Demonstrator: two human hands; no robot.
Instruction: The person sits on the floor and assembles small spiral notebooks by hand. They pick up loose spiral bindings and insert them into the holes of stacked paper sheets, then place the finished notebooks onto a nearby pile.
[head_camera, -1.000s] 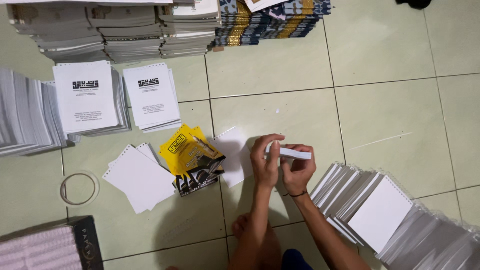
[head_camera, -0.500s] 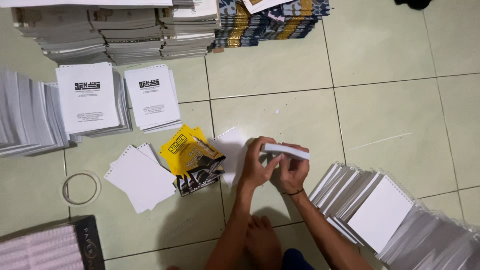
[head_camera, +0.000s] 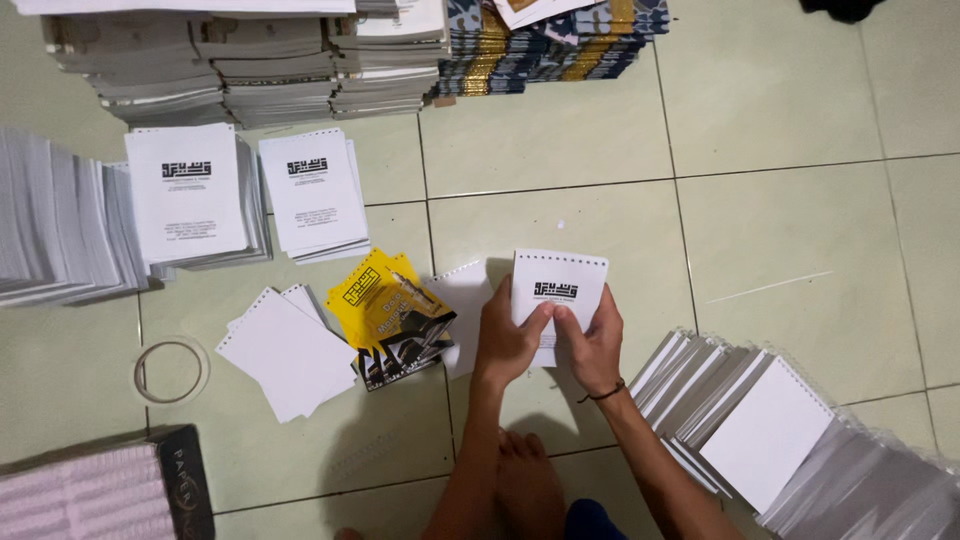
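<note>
My left hand (head_camera: 505, 340) and my right hand (head_camera: 592, 347) together hold a small stack of white punched sheets (head_camera: 560, 287) with a black logo on the top page, tilted up over the tiled floor. The thumbs press on its lower edge. A dark band circles my right wrist. Just left of my left hand lie a few yellow-and-black covers (head_camera: 388, 316) and a white punched sheet (head_camera: 462, 305). My bare foot (head_camera: 525, 482) rests below the hands.
Loose white sheets (head_camera: 292, 350) and a tape ring (head_camera: 170, 370) lie at left. Two printed piles (head_camera: 188, 193) (head_camera: 312, 192) sit behind them. Tall paper stacks (head_camera: 240, 60) and patterned covers (head_camera: 550, 45) line the back. Fanned spiral pads (head_camera: 765, 430) spread at right; a pink box (head_camera: 85, 495) sits at bottom left.
The stack in my hands was held edge-on and has been turned up, so its printed top page faces the camera. My hands stay in about the same place.
</note>
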